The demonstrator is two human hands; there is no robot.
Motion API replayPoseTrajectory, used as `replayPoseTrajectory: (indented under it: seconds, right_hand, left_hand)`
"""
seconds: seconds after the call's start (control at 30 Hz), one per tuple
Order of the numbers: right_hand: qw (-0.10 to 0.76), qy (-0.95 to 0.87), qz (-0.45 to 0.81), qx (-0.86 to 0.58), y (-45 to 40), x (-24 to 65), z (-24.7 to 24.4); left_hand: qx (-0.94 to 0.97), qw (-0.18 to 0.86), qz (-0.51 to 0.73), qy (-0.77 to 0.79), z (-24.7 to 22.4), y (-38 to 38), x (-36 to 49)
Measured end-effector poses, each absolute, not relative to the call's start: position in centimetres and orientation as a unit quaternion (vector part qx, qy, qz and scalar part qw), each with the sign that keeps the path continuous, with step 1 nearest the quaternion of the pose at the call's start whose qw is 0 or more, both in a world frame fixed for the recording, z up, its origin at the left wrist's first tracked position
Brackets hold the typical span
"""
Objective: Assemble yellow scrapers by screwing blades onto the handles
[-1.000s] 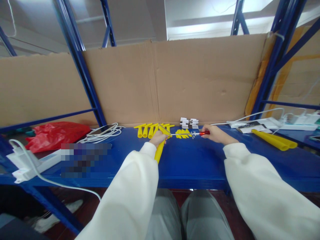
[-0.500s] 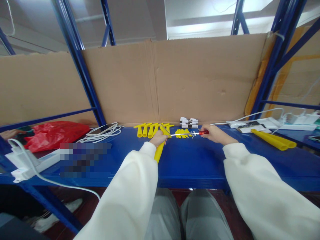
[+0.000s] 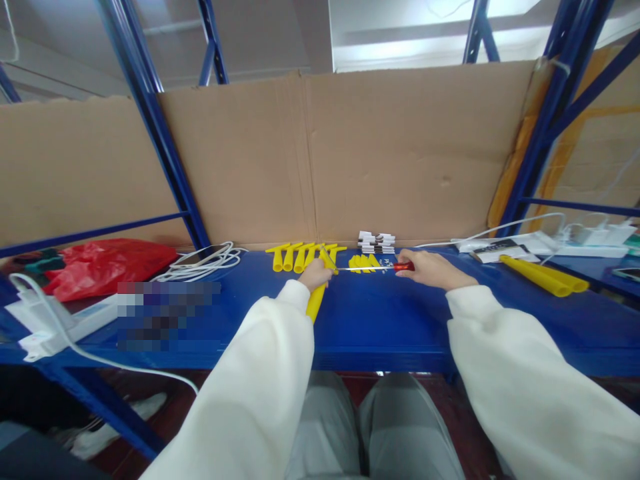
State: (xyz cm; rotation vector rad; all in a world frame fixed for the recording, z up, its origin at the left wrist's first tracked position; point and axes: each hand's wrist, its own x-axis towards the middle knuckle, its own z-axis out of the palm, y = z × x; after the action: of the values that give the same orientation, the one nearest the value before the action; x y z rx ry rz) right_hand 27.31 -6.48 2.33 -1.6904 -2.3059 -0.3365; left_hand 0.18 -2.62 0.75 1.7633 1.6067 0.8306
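My left hand is wrapped round a yellow tube-shaped part with a flared head. My right hand grips the red handle of a screwdriver. Its metal shaft points left, and the tip meets the yellow part close to my left fingers; the exact contact is too small to tell. Behind my left hand stands a row of several yellow T-shaped parts. Small yellow pieces lie beyond the shaft, beside tiny metal bits. White pieces are stacked near the cardboard.
A red plastic bag, a coiled white cable and a power strip lie left on the blue shelf. Two yellow tubes and another power strip are right. Cardboard stands behind.
The whole view has shifted slightly. Both hands keep their holds, with the screwdriver still level against the yellow part. At the far left, another person's hand no longer shows clearly.
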Motion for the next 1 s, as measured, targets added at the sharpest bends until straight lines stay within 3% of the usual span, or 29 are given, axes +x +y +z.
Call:
replayPoseTrajectory:
  seconds: [0.2,0.53,1.0]
  right_hand:
    - [0.140,-0.799,-0.158,-0.563,-6.6,27.1,2.2]
    - [0.133,-0.810,-0.105,-0.561,-6.6,27.1,1.8]
    - [0.122,-0.803,-0.130,-0.569,-6.9,26.6,1.4]
  left_hand:
    - [0.672,0.298,0.309,0.604,0.7,-2.8,0.0]
    - [0.677,0.273,0.301,0.614,0.8,-3.2,-0.4]
    - [0.679,0.287,0.303,0.604,0.6,-2.8,-0.6]
